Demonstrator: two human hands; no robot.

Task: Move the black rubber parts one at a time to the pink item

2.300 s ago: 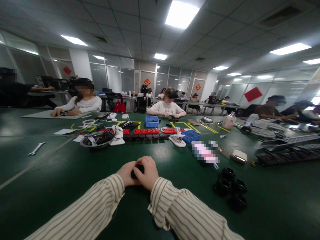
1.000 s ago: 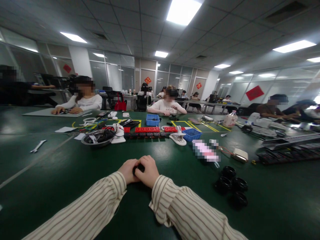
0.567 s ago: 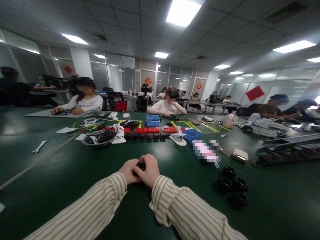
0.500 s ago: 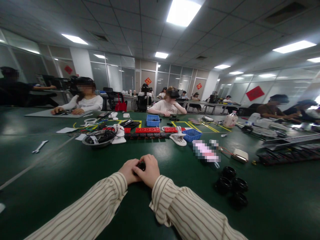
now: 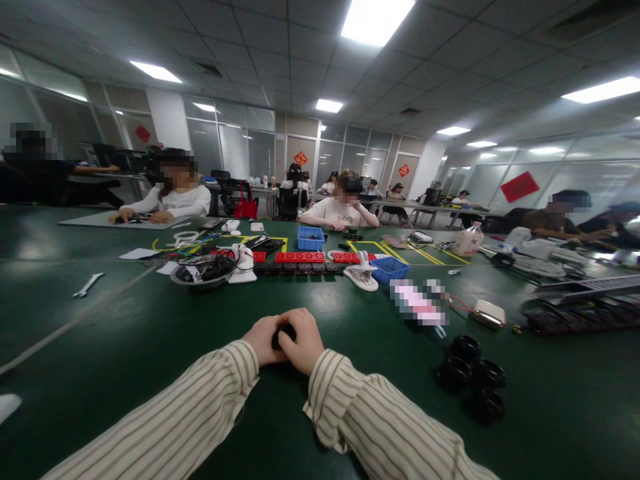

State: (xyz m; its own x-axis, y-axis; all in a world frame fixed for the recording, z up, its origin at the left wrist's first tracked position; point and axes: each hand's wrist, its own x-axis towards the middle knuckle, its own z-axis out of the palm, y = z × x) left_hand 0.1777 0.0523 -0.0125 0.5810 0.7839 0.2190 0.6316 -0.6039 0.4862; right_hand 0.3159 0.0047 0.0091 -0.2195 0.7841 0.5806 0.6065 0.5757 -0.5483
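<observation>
Above the green tabletop, both hands are closed around a small black round part (image 5: 283,337). My left hand (image 5: 264,339) wraps it from the left. My right hand (image 5: 304,339) curls over it from the right, its thumb lying across the front. Most of the part is hidden by the fingers, so its exact kind cannot be made out. Off to the right stand several glossy black ring-shaped parts (image 5: 471,373) in a tight cluster, apart from my hands.
Ahead lie a metal bowl of cables (image 5: 200,277), a white clip stand (image 5: 361,277), blue bins (image 5: 311,239) and a red-and-black strip (image 5: 300,259). A wrench (image 5: 89,285) is at left, a metallic box (image 5: 489,313) at right. A co-worker (image 5: 340,208) sits opposite.
The whole view has shifted slightly, with the table things now a little farther right. Both hands stay closed around the black part, which appears turned a little between the fingers.
</observation>
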